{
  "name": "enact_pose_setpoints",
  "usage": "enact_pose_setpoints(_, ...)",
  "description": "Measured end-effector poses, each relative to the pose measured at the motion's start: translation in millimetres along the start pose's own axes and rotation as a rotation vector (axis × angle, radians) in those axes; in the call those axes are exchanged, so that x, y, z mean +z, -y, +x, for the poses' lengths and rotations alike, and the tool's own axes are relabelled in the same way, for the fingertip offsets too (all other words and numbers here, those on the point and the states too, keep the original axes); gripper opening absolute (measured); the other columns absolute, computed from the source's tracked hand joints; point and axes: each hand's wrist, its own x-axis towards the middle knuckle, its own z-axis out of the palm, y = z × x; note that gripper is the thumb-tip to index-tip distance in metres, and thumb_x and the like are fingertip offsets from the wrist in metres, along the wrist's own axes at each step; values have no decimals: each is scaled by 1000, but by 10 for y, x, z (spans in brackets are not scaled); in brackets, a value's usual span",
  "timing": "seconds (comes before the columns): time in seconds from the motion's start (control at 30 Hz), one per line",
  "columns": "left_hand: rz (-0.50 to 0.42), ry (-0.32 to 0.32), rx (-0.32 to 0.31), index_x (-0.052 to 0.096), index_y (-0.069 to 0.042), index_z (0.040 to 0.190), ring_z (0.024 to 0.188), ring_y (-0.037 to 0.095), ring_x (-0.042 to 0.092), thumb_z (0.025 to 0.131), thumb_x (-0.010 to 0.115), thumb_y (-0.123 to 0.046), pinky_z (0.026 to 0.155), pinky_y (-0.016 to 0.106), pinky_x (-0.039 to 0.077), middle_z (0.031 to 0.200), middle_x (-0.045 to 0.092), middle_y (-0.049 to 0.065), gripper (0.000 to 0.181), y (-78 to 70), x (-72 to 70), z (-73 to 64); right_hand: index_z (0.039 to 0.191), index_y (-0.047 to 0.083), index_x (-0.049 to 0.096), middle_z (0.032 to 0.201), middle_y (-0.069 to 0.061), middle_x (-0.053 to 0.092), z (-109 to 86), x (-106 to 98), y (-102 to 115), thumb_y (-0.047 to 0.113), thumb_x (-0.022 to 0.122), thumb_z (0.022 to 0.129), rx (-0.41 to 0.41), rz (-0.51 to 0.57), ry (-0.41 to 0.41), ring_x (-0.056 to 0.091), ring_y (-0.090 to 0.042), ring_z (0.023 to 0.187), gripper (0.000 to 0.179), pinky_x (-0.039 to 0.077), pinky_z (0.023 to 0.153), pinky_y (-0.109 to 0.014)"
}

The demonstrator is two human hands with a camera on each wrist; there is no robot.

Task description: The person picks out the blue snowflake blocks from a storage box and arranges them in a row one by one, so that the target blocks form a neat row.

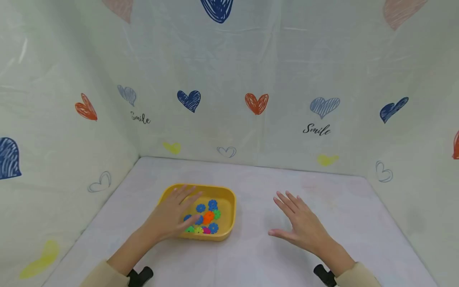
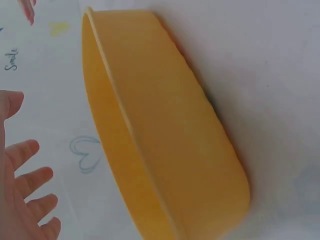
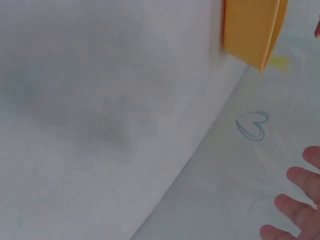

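A yellow tray (image 1: 229,203) with rounded corners stands left of centre on the table. Small flower-shaped plastic pieces lie in it, among them an orange piece (image 1: 208,217), a green piece (image 1: 216,214) and several blue pieces (image 1: 213,228). Above the tray's left part hovers my left hand (image 1: 175,215), fingers spread, hiding some of its contents. To the right of the tray, my right hand (image 1: 303,227) is held over the table with fingers extended and thumb apart, holding nothing. The left wrist view shows the tray's outer wall (image 2: 165,125) beside the left fingers (image 2: 35,177).
A white-covered table (image 1: 251,263) reaches back to a pale curtain (image 1: 222,59) printed with hearts and "Smile" lettering, which also closes off both sides. Black wrist straps with cameras show below each hand, such as the right one (image 1: 324,275).
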Motion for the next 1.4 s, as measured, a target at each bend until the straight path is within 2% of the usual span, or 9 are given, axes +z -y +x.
enact_pose_setpoints(0.2, -6, -96, -28, 53, -14, 131, 125, 37, 45, 84, 63, -36, 102, 52, 41, 135, 51, 13, 53, 121, 36, -135, 133, 11, 51, 140, -5, 49, 109, 62, 154, 64, 63, 73, 53, 106, 33, 43, -29, 129, 81, 35, 108, -49)
enact_pose_setpoints(0.43, -39, -171, -75, 55, -11, 128, 116, 34, 53, 83, 66, -27, 94, 50, 47, 131, 54, 14, 50, 252, 83, -337, 126, 15, 58, 133, 0, 54, 235, 188, 369, 60, 65, 75, 136, 244, 51, 50, -22, 122, 69, 48, 97, -44)
enact_pose_setpoints(0.67, -98, -132, -226, 54, -12, 129, 116, 36, 51, 86, 64, -25, 91, 54, 48, 130, 54, 14, 46, 276, 66, -496, 120, 17, 61, 127, 3, 58, 378, 321, 578, 43, 74, 75, 233, 423, 47, 53, -20, 119, 54, 48, 98, -41)
enact_pose_setpoints(0.77, -125, -115, -299, 54, -11, 128, 116, 36, 51, 86, 64, -24, 88, 56, 49, 130, 53, 14, 46, 276, 58, -530, 119, 15, 60, 124, 2, 60, 452, 361, 648, 38, 75, 76, 244, 515, 55, 53, -20, 118, 51, 47, 98, -42)
enact_pose_setpoints(0.93, -176, -123, -374, 55, -8, 127, 113, 36, 52, 85, 66, -22, 87, 55, 49, 130, 52, 15, 45, 312, 100, -591, 120, 12, 59, 122, -1, 61, 552, 448, 749, 33, 74, 77, 245, 675, 80, 54, -22, 117, 50, 46, 99, -44)
enact_pose_setpoints(1.17, -290, -187, -440, 55, -1, 125, 117, 41, 50, 83, 67, -12, 96, 58, 42, 129, 53, 21, 45, 368, 174, -666, 122, 9, 58, 123, -5, 61, 681, 616, 889, 36, 69, 82, 241, 817, 133, 53, -26, 118, 50, 45, 99, -48)
enact_pose_setpoints(1.4, -390, -256, -499, 54, 0, 126, 115, 40, 52, 84, 66, -6, 93, 52, 45, 127, 56, 21, 44, 387, 242, -764, 120, 4, 57, 122, -15, 60, 823, 765, 1065, 24, 66, 86, 221, 971, 180, 54, -31, 114, 41, 46, 98, -46)
